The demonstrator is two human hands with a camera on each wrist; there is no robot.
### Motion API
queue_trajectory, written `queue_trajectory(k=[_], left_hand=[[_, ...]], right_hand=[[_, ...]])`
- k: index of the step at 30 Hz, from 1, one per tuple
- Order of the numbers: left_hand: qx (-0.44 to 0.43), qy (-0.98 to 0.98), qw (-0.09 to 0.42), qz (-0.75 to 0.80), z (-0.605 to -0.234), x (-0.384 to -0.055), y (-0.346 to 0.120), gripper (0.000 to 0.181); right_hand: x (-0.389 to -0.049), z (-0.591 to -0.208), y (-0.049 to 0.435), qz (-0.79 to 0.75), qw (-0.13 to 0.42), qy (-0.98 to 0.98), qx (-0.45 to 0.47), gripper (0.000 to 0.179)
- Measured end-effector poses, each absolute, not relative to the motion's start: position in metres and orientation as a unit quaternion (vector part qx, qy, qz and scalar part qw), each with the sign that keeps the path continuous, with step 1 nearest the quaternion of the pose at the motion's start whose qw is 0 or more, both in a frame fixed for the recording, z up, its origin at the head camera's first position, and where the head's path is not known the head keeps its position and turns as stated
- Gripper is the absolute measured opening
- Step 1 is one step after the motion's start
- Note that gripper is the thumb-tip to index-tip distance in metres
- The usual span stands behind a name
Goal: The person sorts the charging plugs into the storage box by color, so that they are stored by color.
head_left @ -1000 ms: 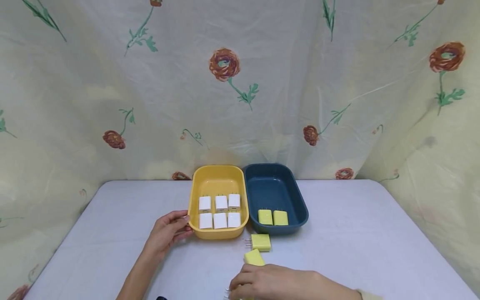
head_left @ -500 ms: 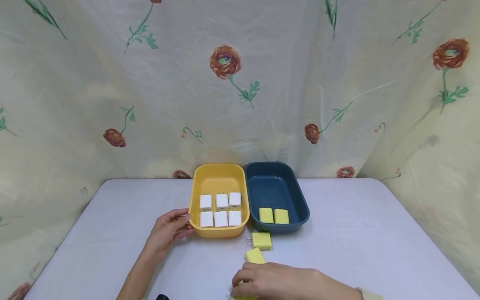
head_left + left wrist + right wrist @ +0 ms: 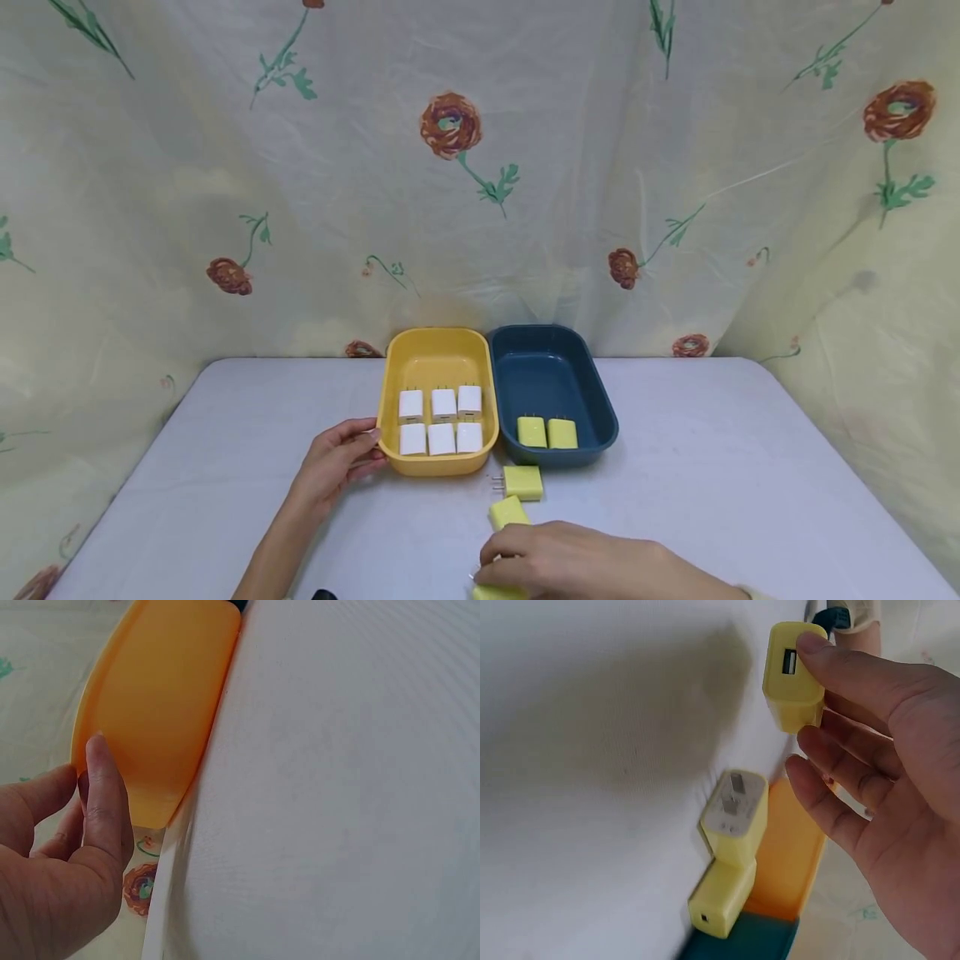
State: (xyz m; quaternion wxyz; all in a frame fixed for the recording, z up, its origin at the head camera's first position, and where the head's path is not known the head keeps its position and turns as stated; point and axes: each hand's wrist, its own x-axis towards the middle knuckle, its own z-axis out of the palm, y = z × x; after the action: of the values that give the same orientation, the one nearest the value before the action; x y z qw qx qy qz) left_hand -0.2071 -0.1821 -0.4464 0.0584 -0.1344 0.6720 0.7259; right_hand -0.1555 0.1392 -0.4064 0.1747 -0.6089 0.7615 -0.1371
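Observation:
In the head view my left hand holds the left rim of a yellow tray, its thumb at the edge. The left wrist view shows fingers along the tray's outer wall. Several white charger plugs lie inside that tray in two rows. My right hand pinches a yellow USB charger plug between thumb and fingers, its USB port facing the right wrist camera. Two more yellow chargers lie on the table: a tilted one beside my right hand, and another charger farther back, prongs pointing left.
A dark blue tray stands against the yellow tray's right side, with two yellow chargers near its front. Both trays sit at the back of the white-covered table. A flowered curtain hangs behind. Something small and black shows at the bottom edge.
My right hand has shifted a little to the right with the yellow charger plug in its fingers. The left hand keeps its hold on the yellow tray.

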Motion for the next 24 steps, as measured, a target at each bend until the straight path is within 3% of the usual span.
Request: queue_trajectory(k=[6, 14, 24], left_hand=[[-0.141, 0.673, 0.062, 0.724, -0.445, -0.208, -0.181, 0.034], [-0.140, 0.669, 0.059, 0.727, -0.446, -0.207, -0.182, 0.035], [-0.129, 0.666, 0.054, 0.733, -0.448, -0.207, -0.183, 0.033]], right_hand=[[-0.156, -0.395, 0.154, -0.146, 0.187, 0.787, -0.569, 0.044], [-0.158, -0.386, 0.178, -0.185, 0.122, 0.808, -0.546, 0.044], [-0.166, -0.374, 0.204, -0.212, 0.093, 0.849, -0.475, 0.044]])
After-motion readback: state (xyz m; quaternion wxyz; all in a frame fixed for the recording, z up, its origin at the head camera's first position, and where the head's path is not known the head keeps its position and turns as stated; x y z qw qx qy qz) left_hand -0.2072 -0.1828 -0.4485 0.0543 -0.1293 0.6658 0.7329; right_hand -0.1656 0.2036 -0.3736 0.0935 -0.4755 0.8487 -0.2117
